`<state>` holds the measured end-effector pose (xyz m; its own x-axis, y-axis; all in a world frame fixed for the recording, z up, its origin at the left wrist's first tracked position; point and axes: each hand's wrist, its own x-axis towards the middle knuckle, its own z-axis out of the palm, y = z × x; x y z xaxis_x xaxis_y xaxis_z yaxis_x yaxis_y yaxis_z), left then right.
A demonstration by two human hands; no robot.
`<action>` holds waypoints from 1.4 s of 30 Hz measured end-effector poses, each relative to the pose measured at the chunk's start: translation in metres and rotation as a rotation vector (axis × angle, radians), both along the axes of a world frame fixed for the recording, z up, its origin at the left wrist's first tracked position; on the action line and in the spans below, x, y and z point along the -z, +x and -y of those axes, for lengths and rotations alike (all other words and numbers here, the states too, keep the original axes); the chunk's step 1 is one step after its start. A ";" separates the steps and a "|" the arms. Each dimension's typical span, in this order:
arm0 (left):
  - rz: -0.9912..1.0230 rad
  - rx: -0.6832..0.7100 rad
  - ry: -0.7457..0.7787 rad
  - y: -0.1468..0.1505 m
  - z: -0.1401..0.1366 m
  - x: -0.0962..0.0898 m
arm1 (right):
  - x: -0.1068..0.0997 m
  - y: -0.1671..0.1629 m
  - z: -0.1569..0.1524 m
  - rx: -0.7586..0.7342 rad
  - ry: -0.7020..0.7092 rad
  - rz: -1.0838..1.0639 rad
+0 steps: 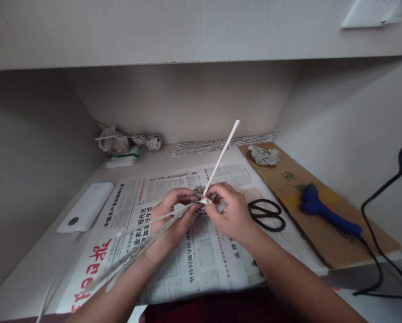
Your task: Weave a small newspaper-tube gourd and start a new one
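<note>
Above the newspaper (201, 255), my left hand (172, 215) is closed around a small woven paper piece (200, 190), mostly hidden by the fingers. Long flattened paper strips (143, 246) trail from it over my left wrist toward the lower left. My right hand (231, 208) is closed in a pinch on a white paper strip (205, 200) at the same piece. From between the hands a white rolled-paper stick (222, 154) rises, leaning up to the right. Black-handled scissors (270, 226) lie just right of my right hand, their blades hidden.
Cardboard (335, 244) on the right bears a blue glue gun (328, 213) with a black cord, and crumpled paper (264, 155). Thin paper sticks (204, 146) lie along the back wall. A white device (86, 208), a tissue pack (123, 158) and a plastic bag (113, 141) are left.
</note>
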<state>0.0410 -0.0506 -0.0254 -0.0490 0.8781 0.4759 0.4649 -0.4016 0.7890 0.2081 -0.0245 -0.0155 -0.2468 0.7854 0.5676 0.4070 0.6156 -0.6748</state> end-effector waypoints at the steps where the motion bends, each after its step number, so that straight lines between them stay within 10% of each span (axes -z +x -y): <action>1: 0.007 0.021 -0.003 0.000 0.000 -0.001 | 0.000 0.000 0.000 -0.008 -0.007 -0.006; 14: -0.170 0.108 0.152 -0.004 -0.006 -0.003 | 0.000 0.002 0.000 0.005 0.010 0.013; 20: -0.208 0.419 0.028 -0.019 -0.012 -0.024 | 0.001 0.003 -0.003 -0.023 -0.114 -0.032; 42: -0.299 0.597 0.020 -0.015 -0.042 -0.037 | 0.007 0.011 -0.019 -0.166 -0.410 -0.216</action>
<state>0.0262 -0.0083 0.0120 0.5797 0.7045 0.4095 0.3559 -0.6710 0.6505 0.2196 -0.0054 -0.0227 -0.2982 0.9149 0.2722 0.1501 0.3265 -0.9332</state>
